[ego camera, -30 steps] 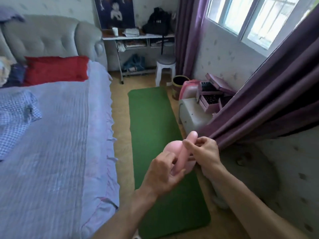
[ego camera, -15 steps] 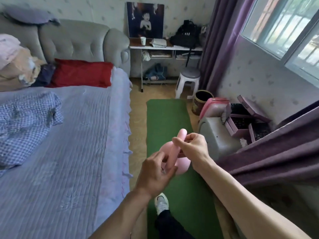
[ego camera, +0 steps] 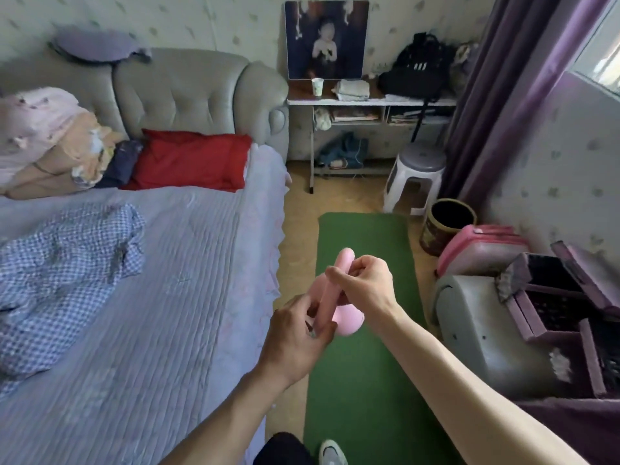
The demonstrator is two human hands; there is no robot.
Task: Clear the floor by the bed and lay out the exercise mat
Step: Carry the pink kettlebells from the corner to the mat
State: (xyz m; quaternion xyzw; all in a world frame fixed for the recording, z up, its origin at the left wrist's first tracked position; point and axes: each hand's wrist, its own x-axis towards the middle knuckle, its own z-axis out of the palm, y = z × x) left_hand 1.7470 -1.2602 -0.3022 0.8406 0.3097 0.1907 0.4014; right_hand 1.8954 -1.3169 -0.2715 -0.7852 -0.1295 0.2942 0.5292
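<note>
A green exercise mat (ego camera: 362, 374) lies flat on the tan floor between the bed (ego camera: 174, 297) and the clutter by the window wall. Above the mat I hold a pink kettlebell (ego camera: 349, 322) with a long looped handle. My left hand (ego camera: 297, 333) grips the handle's lower end. My right hand (ego camera: 364, 286) is closed around the handle's upper part. The round pink body shows between and below my hands. My shoe (ego camera: 332, 454) rests on the mat's near end.
Right of the mat stand a grey bin (ego camera: 483, 333), purple boxes (ego camera: 570, 297), a pink case (ego camera: 483, 253) and a dark round basket (ego camera: 448, 226). A white stool (ego camera: 416, 179) and a desk (ego camera: 369, 102) are at the far end. Purple curtains (ego camera: 510, 95) hang on the right.
The view has swung left and down, bringing more of the bed and my shoe into sight. Both hands keep their grip on the pink kettlebell.
</note>
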